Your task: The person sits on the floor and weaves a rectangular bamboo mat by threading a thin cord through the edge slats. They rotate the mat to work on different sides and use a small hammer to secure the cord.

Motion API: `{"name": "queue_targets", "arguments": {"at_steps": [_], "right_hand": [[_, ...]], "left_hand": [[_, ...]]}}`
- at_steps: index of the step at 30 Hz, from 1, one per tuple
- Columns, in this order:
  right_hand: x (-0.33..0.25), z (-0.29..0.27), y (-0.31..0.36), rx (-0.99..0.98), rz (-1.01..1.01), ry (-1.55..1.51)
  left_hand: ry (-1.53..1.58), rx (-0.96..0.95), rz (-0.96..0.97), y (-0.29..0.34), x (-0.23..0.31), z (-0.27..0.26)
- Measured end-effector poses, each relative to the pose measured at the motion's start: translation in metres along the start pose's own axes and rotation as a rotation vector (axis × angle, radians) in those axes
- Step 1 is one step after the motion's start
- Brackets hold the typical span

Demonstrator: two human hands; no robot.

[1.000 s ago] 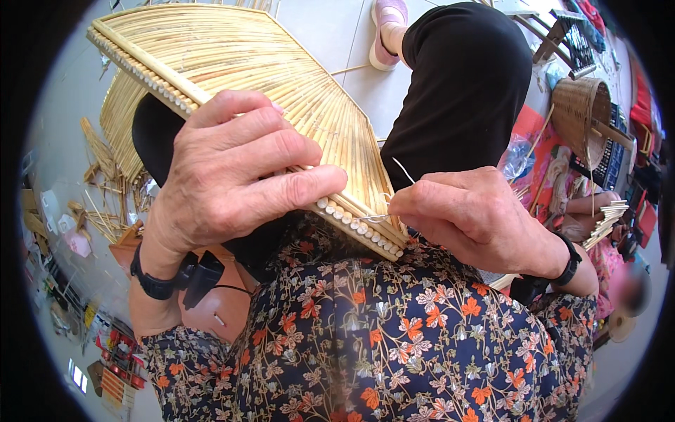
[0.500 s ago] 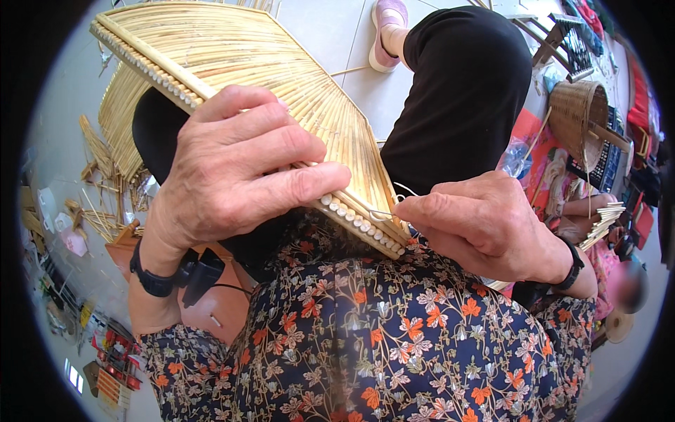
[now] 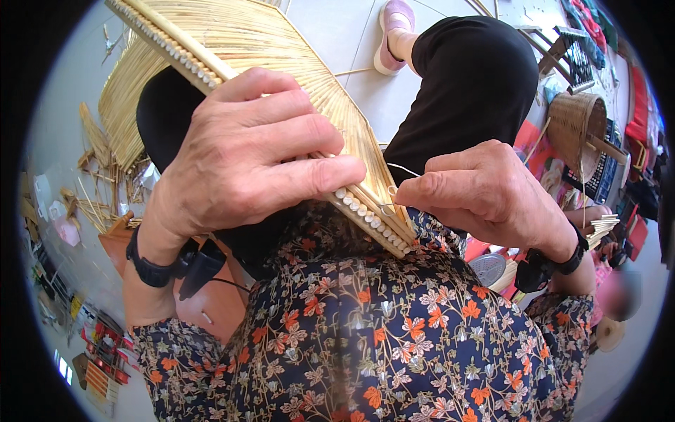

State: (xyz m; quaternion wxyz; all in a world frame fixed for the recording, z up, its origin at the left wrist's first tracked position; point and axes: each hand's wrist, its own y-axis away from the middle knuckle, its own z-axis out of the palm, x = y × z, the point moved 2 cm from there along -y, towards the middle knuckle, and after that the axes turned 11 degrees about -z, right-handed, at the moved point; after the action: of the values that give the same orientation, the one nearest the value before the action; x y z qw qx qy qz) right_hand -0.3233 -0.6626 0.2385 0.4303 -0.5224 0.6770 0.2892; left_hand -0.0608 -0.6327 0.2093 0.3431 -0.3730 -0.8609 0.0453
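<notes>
Panel [image 3: 281, 53] higher than before; left hand [image 3: 246, 151] gripping, right hand [image 3: 485, 191] pinching thread [image 3: 403, 169].

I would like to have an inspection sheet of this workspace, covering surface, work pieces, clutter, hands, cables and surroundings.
Surface: pale tiled floor; the work is held over the lap, and whether it rests there cannot be told.
Work pieces: fan-shaped panel of thin straw-coloured stalks, with round stick ends along its near edge; white thread at its lower corner.
Clutter: loose stalks on the floor at left; a basket among mixed items at right.
Hands: left hand grips the panel's near edge; right hand pinches the thread.
Cables: thin black cable near the left wrist.
Surroundings: another person at right, partly blurred.
</notes>
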Motion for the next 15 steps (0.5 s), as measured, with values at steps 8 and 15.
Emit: {"name": "queue_targets", "arguments": {"at_steps": [8,15], "right_hand": [[-0.002,-0.005,0.0,-0.026,0.074,-0.002],[-0.006,-0.01,0.01,-0.018,0.268,-0.01]], "left_hand": [[-0.015,0.044,0.065,-0.001,-0.005,0.005],[0.013,0.036,0.158,-0.016,-0.012,0.011]]}}
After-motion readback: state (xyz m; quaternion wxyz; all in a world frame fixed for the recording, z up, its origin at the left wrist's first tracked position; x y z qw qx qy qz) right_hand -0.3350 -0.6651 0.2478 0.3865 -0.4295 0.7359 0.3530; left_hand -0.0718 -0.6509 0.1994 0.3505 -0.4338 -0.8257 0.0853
